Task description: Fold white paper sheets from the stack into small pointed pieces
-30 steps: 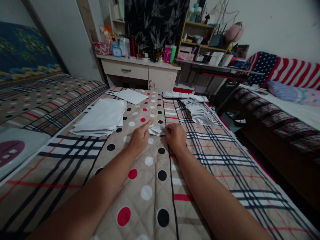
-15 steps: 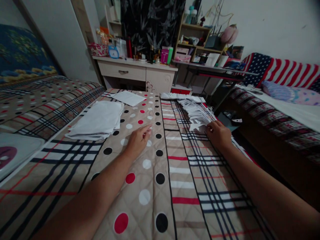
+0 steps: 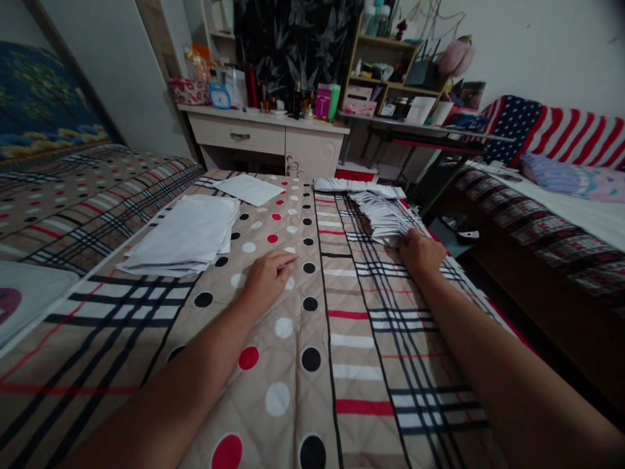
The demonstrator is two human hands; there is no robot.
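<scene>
Left of centre, a left hand [image 3: 266, 280] with fingers [image 3: 284, 258] half bent and tips near one another, low over the quilt [image 3: 356, 374]; cannot tell whether anything thin is pinched there. Right of centre, a right hand [image 3: 422, 253] with fingers curled in and closed up, touching the near end of a fan [image 3: 383, 218] of paper; tips partly hidden, so cannot tell whether gripping any. In this one curved fan, folded white slips, narrow and crisp-edged, overlapped too closely to count. Just beyond, one straight white row [image 3: 359, 188], packed tight. In the left half, one stack [image 3: 180, 231] of smooth, broad sheets with uneven edges; past its far corner, one flat white piece [image 3: 250, 189], four-sided. Beneath, padded cloth with diamond stitching, beige, printed with round spots and crossed bars. At the left edge, one white packet [image 3: 36, 293] with a purplish disc. Upper centre, one pale dresser [image 3: 315, 151] with one wide drawer; on top, one blue clock [image 3: 219, 96] and one green tube [image 3: 334, 103].
</scene>
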